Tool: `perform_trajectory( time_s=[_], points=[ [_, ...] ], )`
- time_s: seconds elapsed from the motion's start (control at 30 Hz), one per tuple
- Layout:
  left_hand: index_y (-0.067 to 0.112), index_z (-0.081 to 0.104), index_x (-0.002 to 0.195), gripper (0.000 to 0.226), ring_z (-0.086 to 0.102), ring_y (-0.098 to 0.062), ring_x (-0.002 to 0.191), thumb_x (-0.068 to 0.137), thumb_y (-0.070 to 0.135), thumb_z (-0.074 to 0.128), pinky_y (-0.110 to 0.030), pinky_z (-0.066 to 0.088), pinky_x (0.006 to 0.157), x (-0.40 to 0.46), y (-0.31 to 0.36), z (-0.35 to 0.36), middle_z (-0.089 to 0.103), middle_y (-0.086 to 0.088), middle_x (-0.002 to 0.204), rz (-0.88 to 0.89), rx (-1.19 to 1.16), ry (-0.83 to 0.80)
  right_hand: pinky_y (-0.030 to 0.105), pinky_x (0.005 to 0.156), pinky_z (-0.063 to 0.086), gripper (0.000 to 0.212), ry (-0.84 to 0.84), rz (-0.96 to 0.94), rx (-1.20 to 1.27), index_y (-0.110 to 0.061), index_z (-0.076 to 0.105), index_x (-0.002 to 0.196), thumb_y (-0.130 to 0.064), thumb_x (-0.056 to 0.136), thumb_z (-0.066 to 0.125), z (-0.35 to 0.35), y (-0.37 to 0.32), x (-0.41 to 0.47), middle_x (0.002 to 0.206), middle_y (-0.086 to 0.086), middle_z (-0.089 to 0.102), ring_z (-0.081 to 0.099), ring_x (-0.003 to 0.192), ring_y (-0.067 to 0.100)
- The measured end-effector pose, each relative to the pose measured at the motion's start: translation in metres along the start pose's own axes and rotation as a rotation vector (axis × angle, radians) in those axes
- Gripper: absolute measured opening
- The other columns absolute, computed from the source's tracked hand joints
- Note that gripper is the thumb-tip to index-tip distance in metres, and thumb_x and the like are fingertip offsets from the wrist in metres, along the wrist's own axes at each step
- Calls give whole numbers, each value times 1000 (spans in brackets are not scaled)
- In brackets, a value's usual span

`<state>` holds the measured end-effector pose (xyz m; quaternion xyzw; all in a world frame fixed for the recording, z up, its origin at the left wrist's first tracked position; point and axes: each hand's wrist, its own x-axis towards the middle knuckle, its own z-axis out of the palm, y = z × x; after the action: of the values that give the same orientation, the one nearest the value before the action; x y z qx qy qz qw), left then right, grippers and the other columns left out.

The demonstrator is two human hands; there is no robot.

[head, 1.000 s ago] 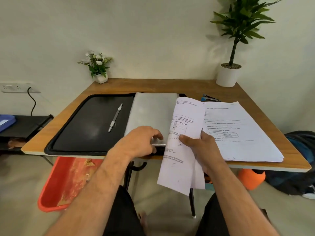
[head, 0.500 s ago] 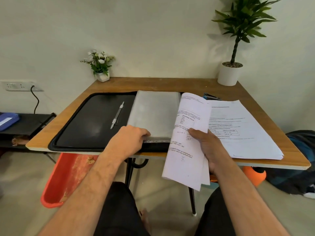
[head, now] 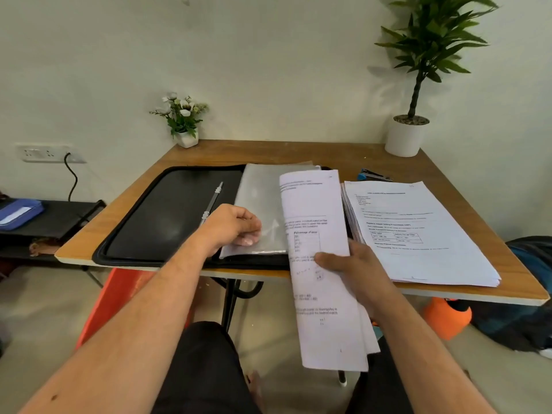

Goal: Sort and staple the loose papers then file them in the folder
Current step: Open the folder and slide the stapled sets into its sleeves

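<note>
1. Left hand (head: pixel 231 227), frame centre: fingers curled under the near edge of the clear plastic sleeves (head: pixel 263 204), pinching them.
2. Sleeves lying on the open black folder (head: pixel 167 216), left-centre on the wooden table (head: pixel 298 152).
3. Right hand (head: pixel 354 268), lower centre-right: thumb across a stapled set of papers (head: pixel 322 264), fingers wrapped behind, gripping it; set overhanging the table's near edge.
4. Paper stack (head: pixel 418 234) flat at right; blue stapler (head: pixel 372 175) just beyond it.
</note>
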<state>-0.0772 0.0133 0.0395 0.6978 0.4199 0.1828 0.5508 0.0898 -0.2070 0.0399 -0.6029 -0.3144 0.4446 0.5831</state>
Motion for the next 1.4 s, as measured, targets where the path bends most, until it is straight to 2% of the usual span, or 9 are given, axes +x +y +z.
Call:
perform_trajectory(
  time_s=[0.23,0.37,0.47,0.63,0.73,0.97,1.13,1.27,1.4],
  points=[
    [4,74,84,11,56,-12,56,92,10,69,-26,51,60,24,20,7,67,-8,66,113,165,195,41,86,60,40,-139,7,-316,-34,54,124,-16,92,70,7,9,-14,114,-10,73,73,97,14],
    [8,65,76,39,58,-11,56,89,43,76,-24,54,59,26,32,7,65,-3,65,85,58,141,43,89,59,46,-176,28,-401,-37,50,129,-20,91,71,6,8,-19,116,-13,71,72,99,12],
    [5,70,95,27,61,-12,58,89,30,78,-25,54,58,26,48,5,66,-5,70,134,16,145,40,93,57,48,-215,23,-513,-39,51,129,-19,90,71,13,5,-24,115,-18,69,69,101,4],
    [19,75,92,29,66,-11,74,79,43,85,-25,50,67,18,73,25,72,6,93,279,420,128,38,94,55,49,-290,13,-680,-38,49,131,-30,88,71,31,-4,-27,122,-19,64,64,107,6],
    [26,69,78,38,59,-3,80,71,61,82,-28,44,70,8,81,38,65,15,85,344,777,166,32,83,56,46,-264,34,-736,-33,45,130,-29,91,68,35,-4,-28,125,-13,62,63,107,11],
    [25,69,93,13,60,-6,85,82,23,76,-25,44,71,8,90,41,64,11,98,337,731,141,35,83,59,46,-148,128,-586,-35,44,128,-27,90,69,19,-7,-33,113,-15,64,69,95,11],
    [22,78,90,8,67,-3,65,85,18,73,-17,50,66,4,98,45,67,17,79,392,746,92,36,81,59,40,-203,187,-525,-33,50,125,-24,91,68,22,-11,-31,108,-11,70,72,91,14],
    [26,78,86,10,64,-6,76,81,21,71,-30,57,78,-4,112,58,71,13,83,535,1017,137,46,90,57,25,-247,249,-374,-22,68,112,-16,88,66,39,-25,-21,98,0,77,75,89,23],
    [28,74,88,8,66,-14,83,82,24,69,-34,56,77,-11,113,73,68,12,82,551,1072,161,22,54,54,27,-85,232,-323,-11,66,113,-24,89,70,51,-38,8,92,3,75,73,70,15]
  ],
)
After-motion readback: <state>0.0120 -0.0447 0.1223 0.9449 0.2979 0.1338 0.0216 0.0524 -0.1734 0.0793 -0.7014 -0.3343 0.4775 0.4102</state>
